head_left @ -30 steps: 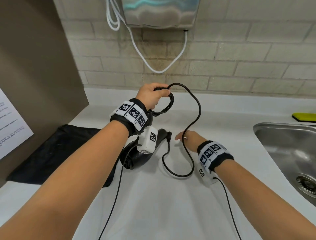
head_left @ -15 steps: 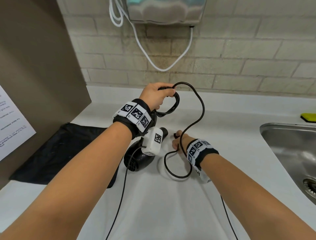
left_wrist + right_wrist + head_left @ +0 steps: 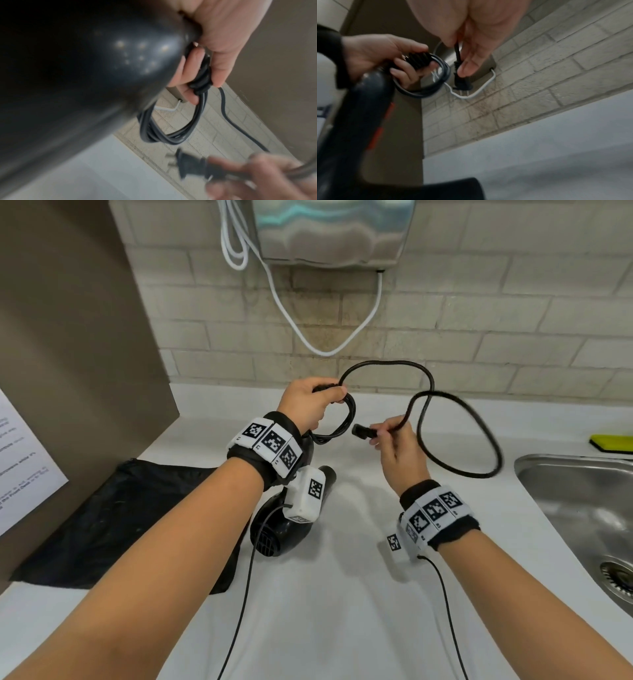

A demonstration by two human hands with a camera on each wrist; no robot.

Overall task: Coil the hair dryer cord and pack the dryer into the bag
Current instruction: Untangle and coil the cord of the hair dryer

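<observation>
Left hand: the left hand [image 3: 310, 405] is raised above the bench, its grip clenched round several gathered loops of the black rubber-coated hair dryer cord [image 3: 455, 419]; in the left wrist view the fingers [image 3: 192, 70] and thumb clamp the bundle together.
Right hand: the right hand [image 3: 402, 446] pinches the cord just behind the black two-pin plug [image 3: 364, 431], thumb and fingertips closed on it; the pins point toward the left hand.
Cord: from the coil a free length rises, arches over and hangs in one wide loop to the right before it reaches the plug.
Hair dryer: the glossy black plastic hair dryer [image 3: 284, 529] is below the left wrist, its grilled end toward the camera; whether it rests on the bench or hangs cannot be told.
Bag: the flat black fabric bag [image 3: 113, 518] lies on the bench at the left, just beside the dryer.
Bench: white smooth bench [image 3: 325, 611], with a stainless steel sink [image 3: 582, 508] set in at the right.
Wall: pale brick tiles, a metal wall-mounted hand dryer [image 3: 332, 231] with a white cable [image 3: 322, 350] looping below.
</observation>
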